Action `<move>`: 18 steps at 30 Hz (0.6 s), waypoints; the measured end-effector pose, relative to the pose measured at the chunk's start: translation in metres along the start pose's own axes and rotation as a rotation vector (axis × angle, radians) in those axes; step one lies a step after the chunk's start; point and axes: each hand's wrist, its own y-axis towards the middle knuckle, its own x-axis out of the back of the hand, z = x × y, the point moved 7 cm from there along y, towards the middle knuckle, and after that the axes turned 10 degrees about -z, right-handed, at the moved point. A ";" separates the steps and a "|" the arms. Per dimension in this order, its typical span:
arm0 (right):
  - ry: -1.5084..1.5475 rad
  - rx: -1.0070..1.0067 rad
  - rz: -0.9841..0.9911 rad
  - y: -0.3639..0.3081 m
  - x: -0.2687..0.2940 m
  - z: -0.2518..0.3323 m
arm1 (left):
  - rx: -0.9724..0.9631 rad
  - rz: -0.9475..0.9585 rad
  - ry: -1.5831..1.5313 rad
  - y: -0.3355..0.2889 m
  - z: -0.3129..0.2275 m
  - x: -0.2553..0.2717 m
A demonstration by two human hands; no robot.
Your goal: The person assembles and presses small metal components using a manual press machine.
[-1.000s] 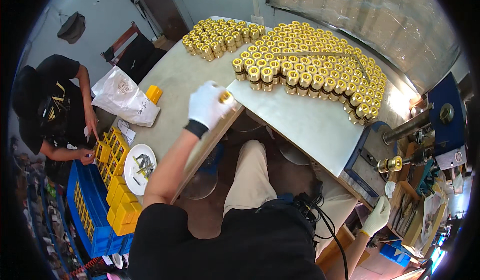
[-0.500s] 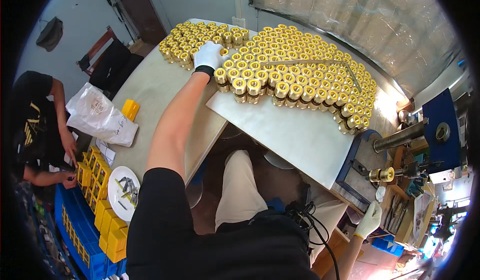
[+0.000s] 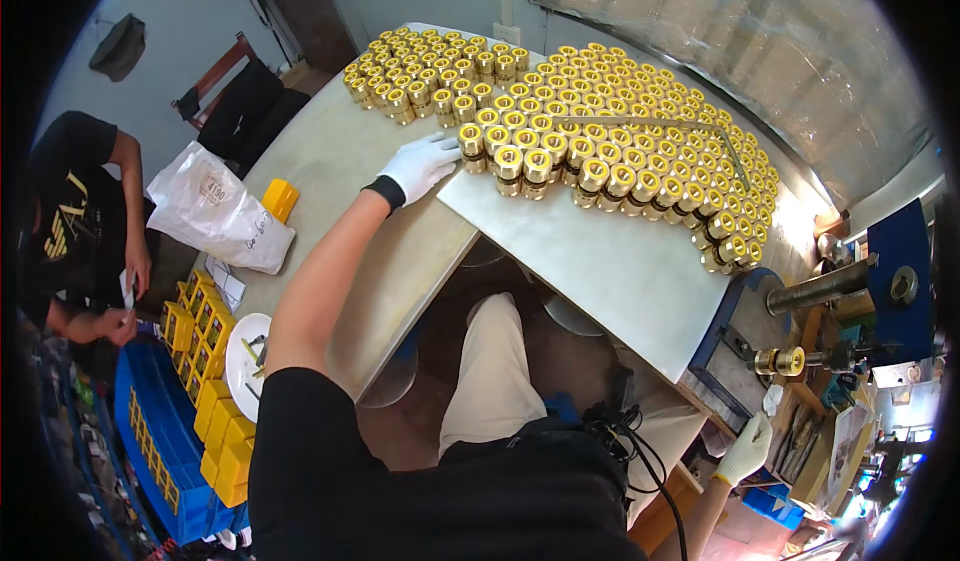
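Brass couplings stand massed, seemingly done; one coupling at the spindle appears pending; left hand beside the mass, right hand apart, both finger grips indeterminable

Top: black, short-sleeved, plain where visible. Left sleeve stops near the elbow, forearms bare. Trousers: beige. Left hand: white glove, black cuff. Right hand: off-white glove, thin yellow cuff edge. Black cables bunched at right hip, one strand trailing off.
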 end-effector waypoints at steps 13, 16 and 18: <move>-0.025 0.046 -0.013 -0.003 0.000 0.001 | 0.179 0.086 -0.132 0.078 0.029 -0.041; -0.016 0.049 -0.006 -0.002 -0.002 0.002 | 0.360 0.137 -0.271 0.091 0.043 -0.056; -0.016 0.039 -0.008 -0.004 0.000 0.002 | 0.459 0.213 -0.270 0.104 0.045 -0.065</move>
